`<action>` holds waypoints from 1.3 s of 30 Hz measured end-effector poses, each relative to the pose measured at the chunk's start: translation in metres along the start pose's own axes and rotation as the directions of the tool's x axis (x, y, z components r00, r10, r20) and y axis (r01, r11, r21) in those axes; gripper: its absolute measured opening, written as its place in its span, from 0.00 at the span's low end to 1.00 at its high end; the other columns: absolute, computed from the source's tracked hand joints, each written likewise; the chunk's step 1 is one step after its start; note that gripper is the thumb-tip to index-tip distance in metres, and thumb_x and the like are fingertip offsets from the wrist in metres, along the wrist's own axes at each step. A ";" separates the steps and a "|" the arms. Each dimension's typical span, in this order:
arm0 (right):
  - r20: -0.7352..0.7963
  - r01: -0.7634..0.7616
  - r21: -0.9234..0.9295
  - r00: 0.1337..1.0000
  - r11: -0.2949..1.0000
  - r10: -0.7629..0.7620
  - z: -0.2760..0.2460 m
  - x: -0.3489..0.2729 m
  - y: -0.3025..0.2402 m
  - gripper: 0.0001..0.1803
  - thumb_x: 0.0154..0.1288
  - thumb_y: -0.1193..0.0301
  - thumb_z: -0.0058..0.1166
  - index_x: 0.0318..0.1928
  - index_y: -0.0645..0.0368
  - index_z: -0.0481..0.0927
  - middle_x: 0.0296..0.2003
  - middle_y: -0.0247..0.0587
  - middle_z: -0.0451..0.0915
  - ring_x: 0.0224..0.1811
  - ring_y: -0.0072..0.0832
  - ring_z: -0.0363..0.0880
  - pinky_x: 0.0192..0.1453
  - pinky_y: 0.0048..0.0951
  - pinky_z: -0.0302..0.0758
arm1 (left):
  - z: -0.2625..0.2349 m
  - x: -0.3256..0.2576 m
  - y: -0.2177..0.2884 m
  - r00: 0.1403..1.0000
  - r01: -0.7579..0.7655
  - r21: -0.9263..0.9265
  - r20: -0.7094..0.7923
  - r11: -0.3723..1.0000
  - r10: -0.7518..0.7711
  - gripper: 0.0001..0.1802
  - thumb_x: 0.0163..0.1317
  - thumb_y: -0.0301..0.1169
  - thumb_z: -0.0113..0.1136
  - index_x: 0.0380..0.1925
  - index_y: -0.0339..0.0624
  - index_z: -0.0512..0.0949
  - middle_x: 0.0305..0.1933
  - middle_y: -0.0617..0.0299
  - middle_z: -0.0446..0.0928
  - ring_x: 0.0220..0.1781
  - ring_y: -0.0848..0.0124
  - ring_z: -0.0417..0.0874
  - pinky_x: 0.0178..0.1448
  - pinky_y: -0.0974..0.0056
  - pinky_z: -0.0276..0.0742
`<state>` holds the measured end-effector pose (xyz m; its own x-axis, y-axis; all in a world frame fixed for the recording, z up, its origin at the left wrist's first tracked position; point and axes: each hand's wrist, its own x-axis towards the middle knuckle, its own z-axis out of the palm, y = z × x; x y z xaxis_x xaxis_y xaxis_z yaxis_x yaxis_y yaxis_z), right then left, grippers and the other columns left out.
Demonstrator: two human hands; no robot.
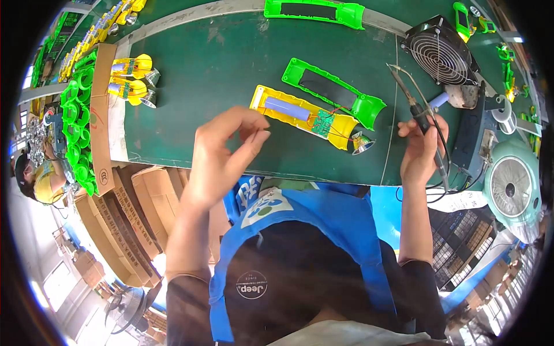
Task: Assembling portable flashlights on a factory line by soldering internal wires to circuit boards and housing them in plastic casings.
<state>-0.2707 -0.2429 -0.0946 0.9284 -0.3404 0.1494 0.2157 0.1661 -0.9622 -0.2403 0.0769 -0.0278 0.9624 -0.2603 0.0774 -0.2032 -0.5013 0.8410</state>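
My right hand is closed around the dark handle of a soldering iron, its tip pointing up and away to the left. A thin curved tube runs alongside the iron. My left hand hovers by the table's near edge, fingers bent, thumb and fingertips close but apart; nothing shows between them. Between my hands lies an open yellow housing with a lavender cylindrical cell, a green circuit board, thin wires and a silver reflector at its right end. Just beyond it is a green housing frame.
A fan with a wire guard, a solder spool and a pale green fan stand at right. Another green frame lies at the far edge. At left are yellow assemblies and a carton of green parts.
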 end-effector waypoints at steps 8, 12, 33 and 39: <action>0.134 -0.153 -0.016 0.979 0.988 0.154 -0.003 -0.006 -0.016 0.18 0.68 0.63 0.54 0.48 0.64 0.69 0.34 0.43 0.78 0.39 0.29 0.76 0.52 0.31 0.70 | 0.009 0.052 -0.006 0.888 -0.346 -0.023 0.313 0.938 0.335 0.10 0.49 0.20 0.66 0.33 0.43 0.80 0.33 0.66 0.77 0.39 0.69 0.74 0.44 0.63 0.66; 0.223 -0.236 -0.041 0.945 0.971 0.239 0.001 0.007 -0.019 0.15 0.66 0.66 0.55 0.45 0.64 0.71 0.33 0.42 0.78 0.37 0.26 0.77 0.48 0.27 0.71 | 0.019 0.058 -0.006 0.838 -0.436 0.104 0.411 0.894 0.361 0.09 0.49 0.22 0.66 0.30 0.47 0.79 0.34 0.69 0.77 0.38 0.69 0.73 0.50 0.61 0.60; 0.377 -0.464 -0.292 0.748 0.836 0.546 0.018 0.033 -0.027 0.17 0.58 0.64 0.62 0.37 0.65 0.73 0.28 0.40 0.78 0.25 0.25 0.80 0.30 0.22 0.76 | 0.039 0.058 0.011 0.872 -0.412 0.357 0.421 0.839 0.249 0.08 0.49 0.25 0.65 0.25 0.48 0.74 0.37 0.67 0.70 0.45 0.67 0.72 0.54 0.57 0.60; 0.366 -0.448 -0.302 0.761 0.842 0.536 0.019 0.032 -0.026 0.16 0.59 0.65 0.62 0.37 0.66 0.74 0.28 0.40 0.79 0.25 0.24 0.80 0.31 0.22 0.77 | 0.038 0.061 0.009 0.856 -0.426 0.341 0.452 0.838 0.252 0.08 0.49 0.24 0.64 0.26 0.48 0.74 0.36 0.67 0.68 0.44 0.66 0.71 0.55 0.57 0.59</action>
<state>-0.2412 -0.2402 -0.0605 0.9326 0.1690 -0.3188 -0.3256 0.0129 -0.9454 -0.1901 0.0246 -0.0357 0.6910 -0.7219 0.0360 -0.6420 -0.5901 0.4895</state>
